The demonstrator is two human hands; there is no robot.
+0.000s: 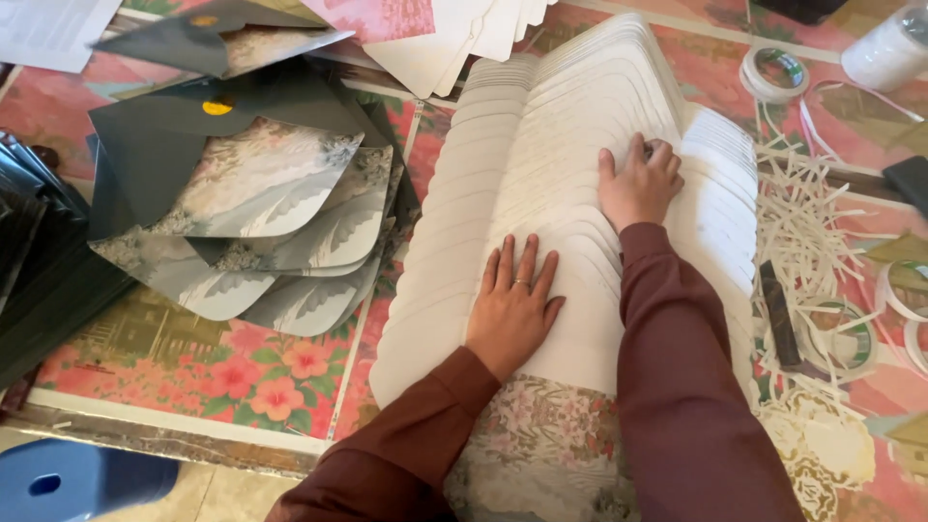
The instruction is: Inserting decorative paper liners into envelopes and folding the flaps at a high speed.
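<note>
Floral-printed covering (232, 372) in pink and green spreads across the work surface, crowded with paper goods. Down the middle runs a long fanned row of white card sheets (541, 145), overlapped like shingles from near to far. My left hand (512, 304) lies flat on the near part of the row, fingers spread, palm down, grasping nothing, just pressing. My right hand (638, 184) sits farther along, fingers curled at the edge of one sheet; it looks like a light pinch on that edge, though I cannot tell if a sheet is truly lifted. Both sleeves are dark maroon. Left of the row, a loose pile of grey envelopes (261, 203) with pale floral linings lies open, flaps overlapping. Right of the row, white paper strips (807, 208) tangle in a heap, with rolls of tape (773, 72) at the far right and more rolls at the near right. A patterned sheet (541, 445) lies under the near end of the row. Risks as I judge them: the overlap is even but unsecured, so a sideways push from the flat hand could skew the whole fan; pulling one edge too hard could drag its neighbours; the strip litter just beside the right edge could catch under a sheet.
</note>
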